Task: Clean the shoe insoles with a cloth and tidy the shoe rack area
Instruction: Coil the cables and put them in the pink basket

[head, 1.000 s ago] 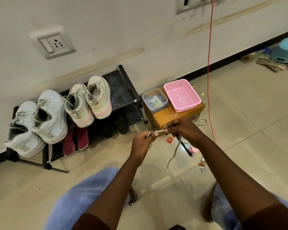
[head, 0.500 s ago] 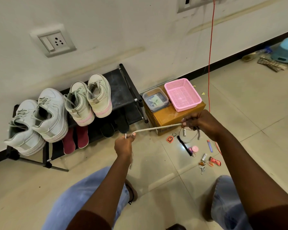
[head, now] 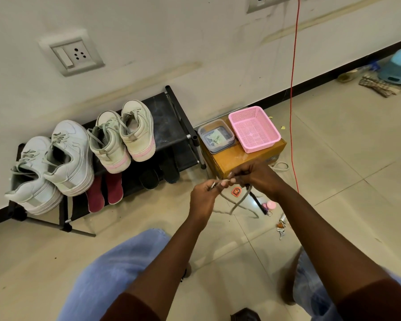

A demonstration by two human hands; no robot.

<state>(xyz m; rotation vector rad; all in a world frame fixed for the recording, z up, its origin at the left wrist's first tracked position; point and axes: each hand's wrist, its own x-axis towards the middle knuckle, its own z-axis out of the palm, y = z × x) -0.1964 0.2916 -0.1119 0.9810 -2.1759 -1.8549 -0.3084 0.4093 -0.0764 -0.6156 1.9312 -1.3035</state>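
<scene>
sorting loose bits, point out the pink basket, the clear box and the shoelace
pink basket [head: 252, 132], head view, bare mesh floor
clear box [head: 215, 136], head view, middle of lid
shoelace [head: 241, 201], head view, loose hanging stretch

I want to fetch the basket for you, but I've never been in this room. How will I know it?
Find the black shoe rack against the wall; just right of it a brown cardboard box stands on the floor. The basket sits on top of that box, beside a clear plastic tub. It is the pink one with walls full of little holes.
</scene>
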